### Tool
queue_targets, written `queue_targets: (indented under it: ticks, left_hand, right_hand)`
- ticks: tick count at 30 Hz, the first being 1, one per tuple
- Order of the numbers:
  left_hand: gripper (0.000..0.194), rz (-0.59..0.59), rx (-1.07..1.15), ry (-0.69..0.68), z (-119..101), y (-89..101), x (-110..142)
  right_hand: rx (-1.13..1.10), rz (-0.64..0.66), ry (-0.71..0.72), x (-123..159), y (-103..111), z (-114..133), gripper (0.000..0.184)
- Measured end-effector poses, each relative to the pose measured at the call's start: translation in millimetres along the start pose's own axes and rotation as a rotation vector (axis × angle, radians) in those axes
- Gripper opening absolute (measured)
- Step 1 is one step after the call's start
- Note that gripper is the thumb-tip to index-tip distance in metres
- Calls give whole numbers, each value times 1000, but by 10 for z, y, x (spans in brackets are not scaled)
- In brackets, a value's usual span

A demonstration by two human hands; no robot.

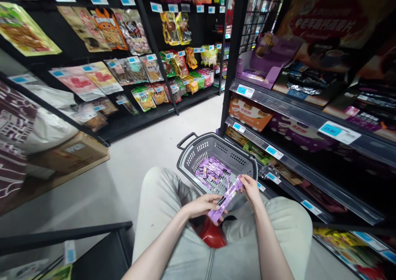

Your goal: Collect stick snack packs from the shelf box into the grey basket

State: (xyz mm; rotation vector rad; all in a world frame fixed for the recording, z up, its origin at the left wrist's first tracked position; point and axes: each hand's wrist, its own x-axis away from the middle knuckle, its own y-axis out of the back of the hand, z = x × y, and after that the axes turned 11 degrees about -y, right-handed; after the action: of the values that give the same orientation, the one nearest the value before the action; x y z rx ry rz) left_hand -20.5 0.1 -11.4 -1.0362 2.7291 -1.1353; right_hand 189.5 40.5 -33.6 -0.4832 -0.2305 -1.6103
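Note:
A long purple snack packet (229, 195) stretches between my hands, above my lap. Around its lower end my left hand (201, 205) is closed; a small black item (221, 201) lies by those fingers, its kind unclear. My right hand (250, 188) pinches the upper end of the same packet. Just beyond my hands, a grey plastic shopping basket (185, 156) sits between my knees and the shelf. Several loose purple packets (212, 169) lie in a heap on its bottom.
At right, a black shelf unit (278, 100) carries a purple display carton (258, 71) and snack boxes. Bagged snacks (145, 98) fill the racks at left. A cardboard box (77, 150) stands on the floor at left. Something red (212, 232) is under me.

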Motion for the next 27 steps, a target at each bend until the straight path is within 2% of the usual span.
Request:
queue_targets:
  ticks: [5, 11, 18, 21, 27]
  left_hand:
    - [36, -46, -141, -14, 0, -18, -21]
    - [35, -67, -199, -58, 6, -21, -37]
    - [32, -116, -273, -99, 80, 8, -69]
    - [30, -130, -291, -114, 99, 18, -75]
    - [33, -148, -262, -98, 99, 17, -71]
  right_hand:
    - [46, -20, -26, 19, 11, 28, 28]
    - [89, 27, -20, 86, -4, 101, 28]
    - [214, -98, 31, 82, -110, 28, 33]
    - [188, -112, 16, 60, -130, -10, 32]
    - [31, -34, 8, 61, -123, 22, 22]
